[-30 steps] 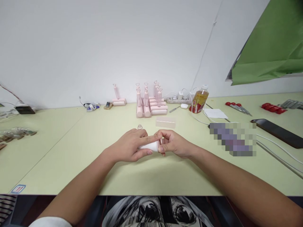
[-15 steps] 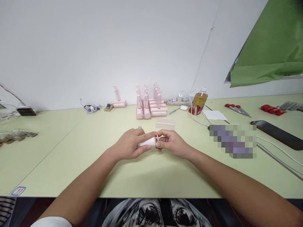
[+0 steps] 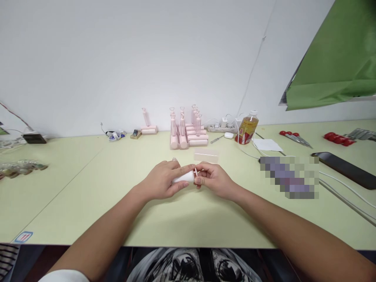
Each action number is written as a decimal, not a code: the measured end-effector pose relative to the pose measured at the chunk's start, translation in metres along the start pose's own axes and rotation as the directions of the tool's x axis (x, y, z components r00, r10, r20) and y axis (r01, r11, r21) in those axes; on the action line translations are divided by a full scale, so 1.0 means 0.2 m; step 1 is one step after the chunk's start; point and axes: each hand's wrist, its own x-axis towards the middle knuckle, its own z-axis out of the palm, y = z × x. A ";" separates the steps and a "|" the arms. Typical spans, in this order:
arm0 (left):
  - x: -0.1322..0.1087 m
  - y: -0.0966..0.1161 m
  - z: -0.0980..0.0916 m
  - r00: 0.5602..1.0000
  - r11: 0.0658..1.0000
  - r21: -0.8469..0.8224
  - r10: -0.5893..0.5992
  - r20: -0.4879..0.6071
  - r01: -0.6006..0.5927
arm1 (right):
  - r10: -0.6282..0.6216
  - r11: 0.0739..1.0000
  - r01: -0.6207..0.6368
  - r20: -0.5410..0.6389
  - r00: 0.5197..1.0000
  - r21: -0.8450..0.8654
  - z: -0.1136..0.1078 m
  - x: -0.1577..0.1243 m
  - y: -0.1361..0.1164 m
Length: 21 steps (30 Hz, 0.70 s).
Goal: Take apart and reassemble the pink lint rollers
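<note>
Roller [image 3: 184, 178], white, lies between the person's two hands, on the near side of the pink cluster [image 3: 194, 137], well apart from it; whether it touches the counter [image 3: 88, 192] cannot be told. The left hand [image 3: 161, 181] is closed around it, index finger stretched along the top and thumb along the near side, with a strip of white showing between them. The right hand [image 3: 216, 178] pinches a thin pale end piece [image 3: 196, 171] between thumb and fingers at the roller's right end; how the two parts join is hidden by the fingers. A small clear tip [image 3: 174, 159] shows just beyond the left hand, and what it belongs to cannot be made out.

Just on the near side of the cluster, toward its right, lies a pale cover [image 3: 206, 155]. Left of the cluster are a lone pink roller [image 3: 149, 130], then a small block [image 3: 135, 134] and a cable bundle [image 3: 115, 136]. Right of the cluster, a screwdriver [image 3: 216, 139] and a white case [image 3: 228, 135] lie near, in front of a power strip [image 3: 221, 129]; next comes a tilted bottle [image 3: 246, 129]. Farther right of the cluster are a paper [image 3: 268, 145], red-handled tools [image 3: 295, 138] and a phone [image 3: 348, 169].
</note>
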 end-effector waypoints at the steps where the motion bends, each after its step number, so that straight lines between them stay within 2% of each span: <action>1: 0.00 0.00 0.00 1.000 1.000 0.002 -0.002 0.000 0.002 | -0.011 1.000 0.011 -0.002 1.000 -0.013 0.00 0.00 0.00; 10: 0.00 -0.01 0.02 1.000 1.000 -0.012 -0.014 0.007 0.014 | -0.012 0.999 0.013 0.004 1.000 -0.052 0.00 -0.01 0.01; 21: 0.00 0.01 0.02 0.998 1.000 -0.018 -0.018 -0.057 0.017 | -0.121 0.986 0.116 -0.038 0.992 -0.121 0.00 -0.01 0.03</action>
